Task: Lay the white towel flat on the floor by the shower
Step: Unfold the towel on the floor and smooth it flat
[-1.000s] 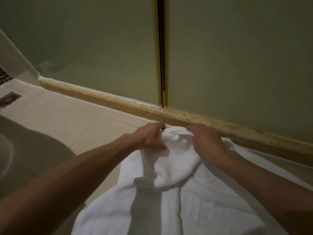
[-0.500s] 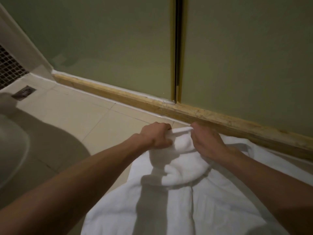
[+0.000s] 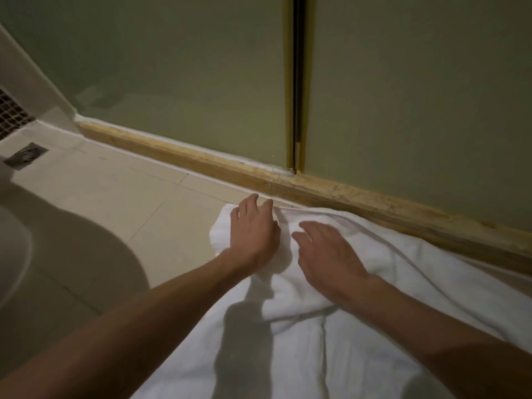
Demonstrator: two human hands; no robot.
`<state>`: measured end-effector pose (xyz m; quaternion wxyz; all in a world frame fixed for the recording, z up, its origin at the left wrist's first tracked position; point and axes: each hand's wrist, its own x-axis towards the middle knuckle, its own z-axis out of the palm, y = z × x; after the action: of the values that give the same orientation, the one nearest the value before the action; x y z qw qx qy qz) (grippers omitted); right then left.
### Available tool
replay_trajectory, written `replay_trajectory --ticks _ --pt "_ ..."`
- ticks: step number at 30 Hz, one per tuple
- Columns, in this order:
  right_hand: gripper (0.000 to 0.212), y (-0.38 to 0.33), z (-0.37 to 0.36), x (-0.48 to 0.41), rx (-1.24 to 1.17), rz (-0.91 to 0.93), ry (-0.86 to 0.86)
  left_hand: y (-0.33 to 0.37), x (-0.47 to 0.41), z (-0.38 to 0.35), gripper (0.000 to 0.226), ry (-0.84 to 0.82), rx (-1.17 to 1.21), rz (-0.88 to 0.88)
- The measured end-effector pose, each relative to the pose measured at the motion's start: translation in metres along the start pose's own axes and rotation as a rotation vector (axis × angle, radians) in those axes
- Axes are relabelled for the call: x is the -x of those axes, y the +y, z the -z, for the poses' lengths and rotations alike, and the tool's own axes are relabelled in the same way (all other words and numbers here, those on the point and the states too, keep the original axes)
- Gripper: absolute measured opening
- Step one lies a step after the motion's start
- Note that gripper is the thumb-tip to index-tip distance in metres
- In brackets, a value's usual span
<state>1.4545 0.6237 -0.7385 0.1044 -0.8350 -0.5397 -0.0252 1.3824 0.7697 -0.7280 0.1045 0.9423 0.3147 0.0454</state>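
Note:
The white towel [image 3: 359, 335] lies spread on the beige tiled floor [image 3: 95, 203], its far edge along the wooden sill [image 3: 359, 198] under the frosted shower glass [image 3: 184, 76]. A bunched fold remains near its far left corner. My left hand [image 3: 254, 230] rests flat on that corner, fingers spread, palm down. My right hand [image 3: 328, 251] hovers or presses just to the right of it, fingers apart, holding nothing. Both forearms reach in from the bottom of the view.
A metal floor drain [image 3: 26, 155] sits at the far left. A rounded white fixture [image 3: 11, 249] stands at the left edge and casts a shadow on the tiles. The glass door seam with a gold frame [image 3: 299, 82] runs vertically above the sill.
Both hands have let go of the bunched towel edge they were pinching and now lie open on the cloth. The towel corner has dropped to the floor by the sill.

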Motion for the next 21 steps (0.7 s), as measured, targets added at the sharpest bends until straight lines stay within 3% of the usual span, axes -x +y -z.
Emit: replay_trajectory --ticks 4,7,12,21 --pt "0.057 0.009 -0.019 0.009 -0.032 -0.076 -0.29 -0.003 0.032 -0.021 0.073 -0.169 -0.155 -0.089" --pt "0.069 0.016 -0.029 0.009 -0.008 -0.107 -0.395 -0.008 0.033 -0.032 0.076 -0.265 -0.18 -0.053" --pt "0.078 0.002 -0.033 0.007 0.03 -0.151 -0.421 -0.021 0.02 -0.04 0.072 -0.343 -0.135 0.008" --pt "0.078 -0.014 -0.019 0.006 -0.051 -0.224 -0.481 -0.037 -0.003 -0.043 0.072 -0.337 -0.189 -0.129"
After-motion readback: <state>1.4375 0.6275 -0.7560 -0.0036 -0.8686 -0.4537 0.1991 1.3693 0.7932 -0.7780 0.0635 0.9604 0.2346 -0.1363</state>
